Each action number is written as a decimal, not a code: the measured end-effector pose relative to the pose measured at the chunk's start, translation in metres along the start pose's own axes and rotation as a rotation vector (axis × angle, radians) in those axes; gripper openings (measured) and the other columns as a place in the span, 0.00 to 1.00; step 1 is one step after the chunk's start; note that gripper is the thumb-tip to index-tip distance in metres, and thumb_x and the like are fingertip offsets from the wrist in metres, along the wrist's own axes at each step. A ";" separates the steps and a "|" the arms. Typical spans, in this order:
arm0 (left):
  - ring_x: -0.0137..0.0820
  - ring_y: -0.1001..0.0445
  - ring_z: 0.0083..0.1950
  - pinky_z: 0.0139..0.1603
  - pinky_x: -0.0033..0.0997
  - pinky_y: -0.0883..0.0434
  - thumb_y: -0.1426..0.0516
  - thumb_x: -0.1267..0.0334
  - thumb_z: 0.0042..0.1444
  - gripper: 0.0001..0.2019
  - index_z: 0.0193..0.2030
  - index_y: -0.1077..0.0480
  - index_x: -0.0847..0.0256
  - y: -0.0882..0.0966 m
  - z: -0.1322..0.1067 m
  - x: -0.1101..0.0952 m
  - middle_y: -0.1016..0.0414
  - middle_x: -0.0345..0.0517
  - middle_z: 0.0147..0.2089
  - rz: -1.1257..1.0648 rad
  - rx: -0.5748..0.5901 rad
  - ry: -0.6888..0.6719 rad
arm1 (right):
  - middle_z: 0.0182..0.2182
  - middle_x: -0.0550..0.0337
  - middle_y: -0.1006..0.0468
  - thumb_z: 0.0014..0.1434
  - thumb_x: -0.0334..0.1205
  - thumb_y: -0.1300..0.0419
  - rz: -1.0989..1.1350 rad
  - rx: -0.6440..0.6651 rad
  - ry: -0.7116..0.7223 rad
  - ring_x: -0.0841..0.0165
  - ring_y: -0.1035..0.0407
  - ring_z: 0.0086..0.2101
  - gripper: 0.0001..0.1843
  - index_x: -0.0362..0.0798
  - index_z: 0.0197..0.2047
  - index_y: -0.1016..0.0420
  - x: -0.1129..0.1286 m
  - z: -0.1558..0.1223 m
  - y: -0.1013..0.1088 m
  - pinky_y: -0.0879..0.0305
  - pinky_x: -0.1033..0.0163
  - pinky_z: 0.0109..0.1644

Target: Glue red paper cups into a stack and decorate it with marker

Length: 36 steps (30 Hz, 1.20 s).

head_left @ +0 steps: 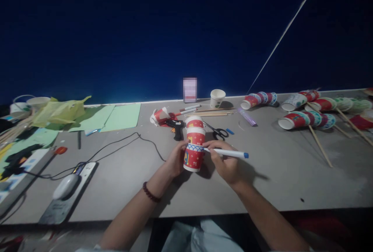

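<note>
A stack of red patterned paper cups [194, 145] lies on its side in the middle of the grey table [276, 182], open rims toward me. My left hand [175, 159] is wrapped round the left side of the stack. My right hand [224, 162] pinches a white marker with a blue cap [230, 153], its tip touching the right side of the nearest cup. A dark bead bracelet [150, 192] is on my left wrist.
Black scissors [218, 131], a black glue gun [176, 127] and sticks lie just behind the cups. Cup stacks on wooden sticks [305, 120] fill the right. Green paper [116, 117], a cable and a power strip [68, 186] sit left. A white cup [217, 98] stands at the back.
</note>
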<state>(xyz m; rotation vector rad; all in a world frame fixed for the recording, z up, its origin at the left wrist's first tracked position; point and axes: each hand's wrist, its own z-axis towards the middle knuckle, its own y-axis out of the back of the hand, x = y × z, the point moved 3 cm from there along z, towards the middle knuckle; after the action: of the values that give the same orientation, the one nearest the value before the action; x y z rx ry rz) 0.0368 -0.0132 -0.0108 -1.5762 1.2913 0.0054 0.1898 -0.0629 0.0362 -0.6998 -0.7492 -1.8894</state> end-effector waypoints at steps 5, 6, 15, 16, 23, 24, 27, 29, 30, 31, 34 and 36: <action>0.38 0.20 0.33 0.39 0.36 0.25 0.41 0.56 0.58 0.17 0.40 0.22 0.72 -0.004 -0.002 -0.001 0.18 0.55 0.34 -0.024 0.002 -0.014 | 0.35 0.58 0.17 0.60 0.30 0.42 -0.003 -0.002 0.000 0.64 0.22 0.36 0.07 0.51 0.35 0.25 -0.002 -0.001 0.000 0.26 0.58 0.43; 0.38 0.20 0.33 0.39 0.36 0.25 0.41 0.56 0.58 0.16 0.40 0.22 0.71 -0.006 -0.002 -0.001 0.18 0.55 0.35 -0.037 0.010 -0.021 | 0.35 0.57 0.17 0.60 0.30 0.42 -0.009 -0.006 0.003 0.64 0.22 0.37 0.07 0.51 0.35 0.25 -0.003 -0.001 0.000 0.26 0.58 0.43; 0.38 0.19 0.33 0.40 0.36 0.23 0.41 0.56 0.59 0.17 0.40 0.23 0.72 -0.010 -0.004 -0.003 0.18 0.56 0.34 -0.042 0.022 -0.019 | 0.36 0.58 0.17 0.61 0.32 0.41 0.059 -0.017 -0.070 0.64 0.22 0.38 0.06 0.51 0.34 0.25 -0.008 -0.004 0.000 0.26 0.58 0.45; 0.39 0.19 0.33 0.40 0.37 0.23 0.41 0.55 0.59 0.17 0.40 0.23 0.72 -0.010 -0.005 -0.003 0.18 0.56 0.34 -0.041 0.023 -0.017 | 0.37 0.57 0.17 0.62 0.33 0.41 0.091 -0.026 -0.091 0.63 0.22 0.39 0.06 0.51 0.35 0.25 -0.009 -0.005 0.000 0.26 0.58 0.45; 0.40 0.19 0.34 0.43 0.39 0.24 0.42 0.55 0.60 0.17 0.42 0.23 0.70 -0.010 -0.005 -0.002 0.18 0.56 0.35 -0.058 0.029 -0.026 | 0.36 0.58 0.17 0.62 0.35 0.41 0.203 -0.035 -0.144 0.64 0.22 0.38 0.05 0.52 0.36 0.25 -0.012 -0.005 -0.001 0.25 0.57 0.46; 0.39 0.19 0.33 0.43 0.39 0.24 0.42 0.55 0.60 0.17 0.42 0.23 0.70 -0.010 -0.005 -0.002 0.18 0.56 0.35 -0.053 0.019 -0.026 | 0.36 0.58 0.17 0.62 0.34 0.41 0.198 -0.029 -0.133 0.64 0.22 0.38 0.05 0.52 0.36 0.25 -0.011 -0.005 -0.002 0.25 0.57 0.46; 0.38 0.20 0.32 0.40 0.36 0.25 0.42 0.55 0.60 0.16 0.40 0.23 0.70 -0.009 -0.005 -0.003 0.19 0.54 0.33 -0.047 -0.006 -0.023 | 0.36 0.58 0.17 0.62 0.34 0.41 0.146 -0.013 -0.105 0.64 0.22 0.39 0.05 0.52 0.36 0.24 -0.008 -0.003 -0.002 0.26 0.57 0.46; 0.37 0.21 0.31 0.39 0.35 0.25 0.41 0.55 0.59 0.16 0.39 0.23 0.69 -0.009 -0.005 -0.003 0.19 0.53 0.32 -0.049 -0.010 -0.027 | 0.37 0.57 0.17 0.62 0.34 0.41 0.112 -0.004 -0.095 0.63 0.22 0.39 0.05 0.52 0.36 0.24 -0.008 -0.003 -0.001 0.26 0.56 0.46; 0.37 0.21 0.31 0.39 0.35 0.25 0.40 0.55 0.58 0.15 0.39 0.24 0.69 -0.009 -0.005 -0.003 0.19 0.53 0.32 -0.049 -0.012 -0.031 | 0.37 0.57 0.17 0.62 0.35 0.41 0.102 0.000 -0.097 0.63 0.22 0.39 0.05 0.52 0.36 0.24 -0.008 -0.004 -0.001 0.26 0.56 0.47; 0.36 0.21 0.31 0.39 0.35 0.25 0.39 0.55 0.58 0.15 0.39 0.24 0.69 -0.009 -0.005 -0.003 0.19 0.52 0.32 -0.050 -0.012 -0.033 | 0.37 0.57 0.17 0.62 0.35 0.41 0.099 0.003 -0.100 0.63 0.22 0.39 0.05 0.52 0.36 0.24 -0.008 -0.004 -0.001 0.25 0.56 0.47; 0.36 0.21 0.30 0.39 0.35 0.25 0.38 0.54 0.56 0.16 0.40 0.24 0.69 -0.009 -0.005 -0.003 0.19 0.52 0.32 -0.046 -0.008 -0.034 | 0.37 0.57 0.17 0.62 0.36 0.41 0.104 0.004 -0.103 0.63 0.22 0.39 0.05 0.52 0.36 0.24 -0.008 -0.004 -0.001 0.25 0.56 0.47; 0.37 0.21 0.30 0.38 0.35 0.25 0.39 0.53 0.57 0.16 0.40 0.24 0.69 -0.009 -0.005 -0.003 0.19 0.52 0.32 -0.043 -0.006 -0.029 | 0.37 0.57 0.17 0.62 0.36 0.41 0.100 0.009 -0.103 0.63 0.22 0.39 0.05 0.51 0.36 0.24 -0.007 -0.004 -0.001 0.25 0.56 0.47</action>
<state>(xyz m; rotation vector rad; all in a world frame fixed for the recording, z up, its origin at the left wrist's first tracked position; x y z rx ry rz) 0.0391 -0.0159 -0.0004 -1.6030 1.2356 0.0051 0.1906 -0.0615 0.0281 -0.8186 -0.7727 -1.7687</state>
